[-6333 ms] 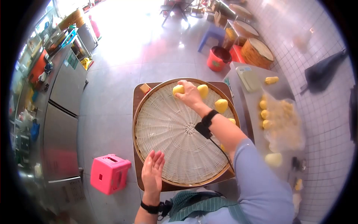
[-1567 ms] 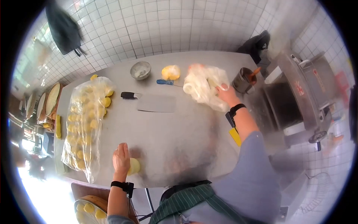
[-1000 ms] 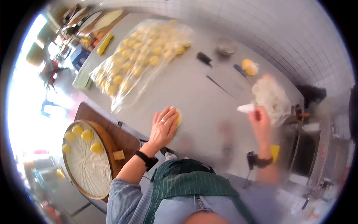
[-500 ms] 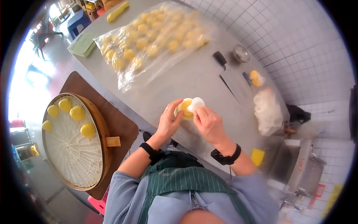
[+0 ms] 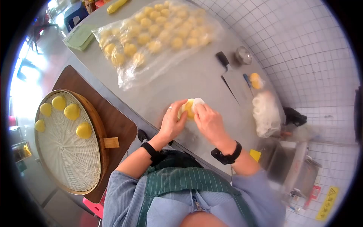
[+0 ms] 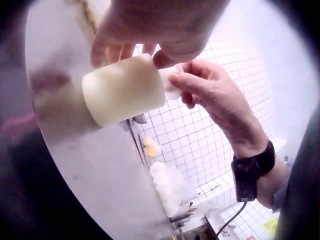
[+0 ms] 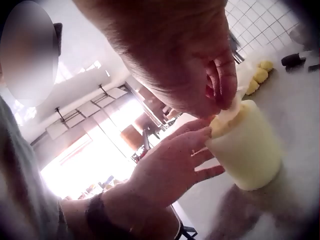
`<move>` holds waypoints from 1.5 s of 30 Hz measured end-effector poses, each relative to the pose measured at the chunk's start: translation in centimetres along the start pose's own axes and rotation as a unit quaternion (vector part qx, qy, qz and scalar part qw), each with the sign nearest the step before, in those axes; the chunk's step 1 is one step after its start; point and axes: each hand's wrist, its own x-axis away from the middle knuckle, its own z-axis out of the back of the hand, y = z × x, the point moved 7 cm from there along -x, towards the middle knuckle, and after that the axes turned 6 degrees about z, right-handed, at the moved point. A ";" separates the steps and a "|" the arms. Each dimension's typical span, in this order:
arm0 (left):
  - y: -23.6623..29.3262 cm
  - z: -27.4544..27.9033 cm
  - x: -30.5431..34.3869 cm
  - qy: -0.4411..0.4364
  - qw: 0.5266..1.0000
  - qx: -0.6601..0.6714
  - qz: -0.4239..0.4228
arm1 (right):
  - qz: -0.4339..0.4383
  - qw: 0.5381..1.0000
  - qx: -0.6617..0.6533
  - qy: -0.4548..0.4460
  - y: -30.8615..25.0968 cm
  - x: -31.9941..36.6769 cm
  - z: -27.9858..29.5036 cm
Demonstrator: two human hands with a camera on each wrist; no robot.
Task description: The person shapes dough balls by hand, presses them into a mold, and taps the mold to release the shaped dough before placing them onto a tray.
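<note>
A pale yellow cylinder (image 6: 122, 90), resembling a mould, stands on the grey table with yellow dough (image 5: 190, 109) visible inside its top. My left hand (image 5: 172, 123) holds the cylinder from its left side, thumb and fingers around it near the rim. Between thumb and fingers, my right hand (image 5: 211, 123) pinches a thin white round sheet (image 5: 197, 101) at the cylinder's open top. The left wrist view shows the right hand (image 6: 215, 95) and its pinch beside the rim. Its fingers hide part of the sheet in the right wrist view, over the cylinder (image 7: 247, 150).
Several yellow dough balls lie under a clear plastic sheet (image 5: 151, 72). A cleaver (image 5: 234, 81), a metal bowl (image 5: 243, 55) and a white plastic bag (image 5: 266, 115) are to the right. A round woven tray (image 5: 64, 162) at left bears several yellow pieces.
The view turned from the woven tray to the table. The right hand reached into the white bag, came away with the white sheet and brought it left to the cylinder. The left hand took hold there.
</note>
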 end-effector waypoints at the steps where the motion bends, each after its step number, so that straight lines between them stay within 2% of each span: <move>1: -0.2 -0.1 0.0 -0.007 1.000 -0.005 0.012 | 0.005 1.000 -0.001 -0.003 -0.1 0.1 -0.2; 6: 0.1 -0.1 -0.3 -0.040 0.999 -0.001 -0.020 | -0.002 1.000 -0.012 -0.019 0.1 0.2 0.6; 8: 0.3 -0.2 -0.7 -0.058 0.997 -0.010 -0.041 | -0.087 0.989 -0.083 -0.082 1.7 -0.4 1.5; 9: 0.3 -0.5 -1.0 -0.061 0.996 -0.041 -0.058 | -0.085 0.990 -0.080 -0.085 2.2 -1.4 1.2; 11: -0.3 -1.4 -1.0 -0.070 0.993 -0.070 -0.072 | -0.096 0.979 -0.075 0.165 3.9 -2.8 2.6; 14: -0.8 -2.1 -1.8 -0.070 0.992 -0.072 -0.073 | -0.120 0.969 -0.081 0.200 6.0 -3.3 -4.7; 15: -0.6 -2.0 -1.7 -0.071 0.993 -0.059 -0.071 | -0.114 0.971 -0.082 0.191 5.4 -3.8 -4.6; 17: -0.9 -1.8 -1.4 -0.069 0.995 -0.041 -0.051 | -0.206 0.950 -0.191 0.136 4.3 -3.5 -4.9; 18: -0.8 -1.8 -1.2 -0.064 0.995 -0.043 -0.056 | -0.215 0.950 -0.191 0.124 4.2 -3.1 -5.1; 20: -0.6 -1.7 -1.8 -0.054 0.996 -0.039 -0.062 | -0.173 0.965 -0.188 0.055 4.3 -4.0 -5.5; 21: -0.4 -1.6 -1.8 -0.051 0.995 -0.033 -0.078 | -0.176 0.965 -0.186 0.049 4.5 -4.1 -5.8; 23: -0.3 -1.7 -1.9 -0.048 0.994 -0.024 -0.091 | -0.121 0.977 -0.172 0.021 4.1 -4.5 -6.3; 25: 0.0 -1.5 -1.8 -0.034 0.993 -0.024 -0.115 | -0.105 0.982 -0.159 0.018 3.8 -4.6 -6.3; 30: -1.2 -2.4 -1.4 -0.042 0.992 -0.051 -0.107 | -0.067 0.990 -0.127 0.006 3.3 -4.9 -5.9; 32: -1.1 -1.7 -1.9 -0.046 0.990 -0.068 -0.115 | 0.020 0.997 -0.055 0.056 3.5 -5.4 -6.0; 33: -0.9 -1.7 -1.8 -0.045 0.991 -0.061 -0.113 | 0.023 0.997 -0.056 0.056 3.0 -5.7 -6.1; 35: -0.7 -2.0 -1.8 -0.048 0.992 -0.050 -0.107 | -0.077 0.993 -0.041 0.074 3.5 -5.4 -6.2; 37: -0.7 -1.9 -1.9 -0.039 0.990 -0.040 -0.129 | -0.090 0.992 -0.070 0.050 2.7 -6.0 -5.8; 39: -1.3 -2.2 -1.6 -0.058 0.993 -0.038 -0.097 | -0.108 0.989 -0.094 0.021 2.3 -5.6 -5.6; 41: -1.7 -2.3 -2.0 -0.074 0.994 -0.038 -0.073 | -0.055 0.992 -0.115 -0.013 1.5 -6.1 -5.8; 42: -1.4 -2.1 -2.0 -0.063 0.993 -0.034 -0.092 | -0.060 0.991 -0.116 -0.017 1.8 -6.2 -5.9; 44: -1.4 -2.2 -2.0 -0.058 0.993 -0.025 -0.104 | 0.076 0.987 -0.133 -0.045 0.5 -6.2 -6.0; 45: -1.6 -2.4 -2.0 -0.078 0.991 -0.019 -0.110 | 0.066 0.987 -0.135 -0.050 0.9 -6.1 -6.1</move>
